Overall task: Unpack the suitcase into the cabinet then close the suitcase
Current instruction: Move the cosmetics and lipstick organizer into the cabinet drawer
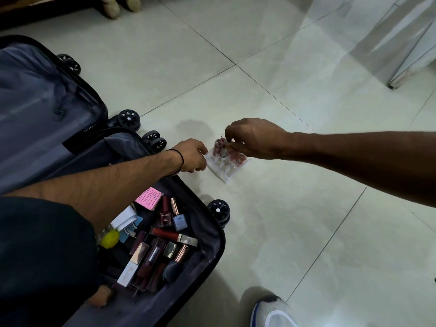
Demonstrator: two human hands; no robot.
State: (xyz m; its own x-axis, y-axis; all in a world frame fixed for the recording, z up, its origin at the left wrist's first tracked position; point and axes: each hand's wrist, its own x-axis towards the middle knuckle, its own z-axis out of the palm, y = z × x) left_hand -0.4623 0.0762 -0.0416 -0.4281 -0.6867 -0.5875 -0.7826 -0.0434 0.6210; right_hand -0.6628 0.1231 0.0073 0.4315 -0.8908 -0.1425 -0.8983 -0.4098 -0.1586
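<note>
**Left:** the open suitcase (35, 90) lies on the floor (306, 208). Its near half holds many loose cosmetics (165, 234) (lip glosses, nail-polish bottles, a pink card), so you have most of the unpacking left, and the closing comes after that.

**Centre:** your left hand (192, 156), fingers curled, pinches the left edge of a clear pack (226, 172) of pinkish items. The pack sits on the floor just right of the suitcase.

**Right of centre:** your right hand (254, 138), fingers narrowed to a pinch, holds the pack's far end.

**Far right:** a white panel (405, 43), possibly the cabinet; its inside is out of view.
</note>
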